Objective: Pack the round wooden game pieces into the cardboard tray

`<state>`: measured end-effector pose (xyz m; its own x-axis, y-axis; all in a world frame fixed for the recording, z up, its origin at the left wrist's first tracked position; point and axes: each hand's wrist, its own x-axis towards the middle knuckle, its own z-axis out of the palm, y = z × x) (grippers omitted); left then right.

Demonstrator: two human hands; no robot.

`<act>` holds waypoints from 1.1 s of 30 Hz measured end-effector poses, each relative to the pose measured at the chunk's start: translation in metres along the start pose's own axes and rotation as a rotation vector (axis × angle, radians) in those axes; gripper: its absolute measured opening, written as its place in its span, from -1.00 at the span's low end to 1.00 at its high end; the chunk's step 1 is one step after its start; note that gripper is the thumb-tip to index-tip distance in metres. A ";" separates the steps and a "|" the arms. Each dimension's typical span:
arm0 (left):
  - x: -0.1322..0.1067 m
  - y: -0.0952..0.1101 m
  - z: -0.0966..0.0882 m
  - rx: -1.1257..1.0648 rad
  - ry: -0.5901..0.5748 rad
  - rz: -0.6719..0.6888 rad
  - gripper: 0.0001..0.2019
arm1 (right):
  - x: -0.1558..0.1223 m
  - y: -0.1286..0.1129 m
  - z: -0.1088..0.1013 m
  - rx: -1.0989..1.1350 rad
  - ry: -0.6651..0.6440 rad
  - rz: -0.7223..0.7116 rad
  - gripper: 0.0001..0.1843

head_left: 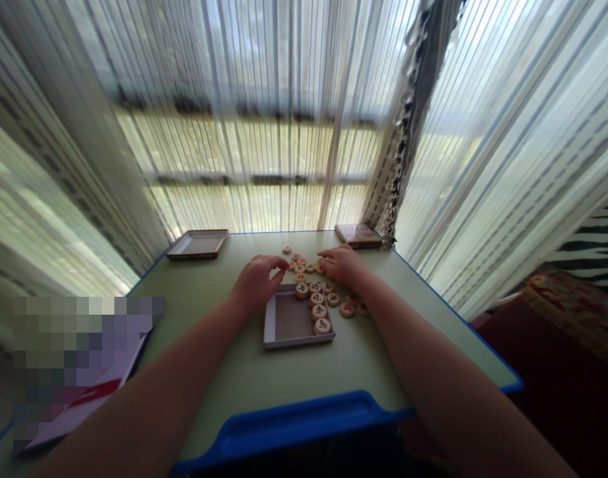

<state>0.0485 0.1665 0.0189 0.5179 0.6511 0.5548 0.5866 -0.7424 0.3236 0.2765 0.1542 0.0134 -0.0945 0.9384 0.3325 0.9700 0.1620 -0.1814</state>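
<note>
My left hand [257, 282] hovers at the far left corner of a shallow box tray [294, 344]. Its thumb and forefinger are apart, close to a small wooden xiangqi piece [291, 266]. My right hand [344, 264] reaches over the scattered pieces, fingers spread, with the fingertips at a red-marked piece [320, 267]. Inside the tray, black-marked pieces form a column along the right side, among them a horse piece [322, 326] and a cannon piece [317, 299]. Another black-marked piece [302, 289] sits at the tray's far edge.
Red-marked pieces [347, 309] lie right of the tray, partly behind my right forearm. An open box lid [197, 244] rests at the table's far left, a closed box [358, 235] at the far right. The green table [224, 372] has a blue rim; curtains [284, 133] hang behind.
</note>
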 end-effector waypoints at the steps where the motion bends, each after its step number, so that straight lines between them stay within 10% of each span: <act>1: 0.000 0.001 0.000 0.003 0.003 0.001 -0.85 | 0.001 -0.001 0.001 0.001 -0.005 0.011 -0.64; 10: -0.002 0.001 -0.002 0.037 0.028 0.025 -0.84 | 0.006 0.005 0.007 0.043 0.051 0.267 -0.71; 33: -0.016 0.012 -0.018 0.090 0.182 -0.079 -0.85 | -0.009 0.014 -0.010 -0.011 -0.035 0.219 -0.73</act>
<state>0.0355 0.1443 0.0279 0.3518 0.6616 0.6623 0.6786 -0.6675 0.3064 0.2936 0.1450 0.0170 0.1116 0.9608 0.2539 0.9705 -0.0504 -0.2359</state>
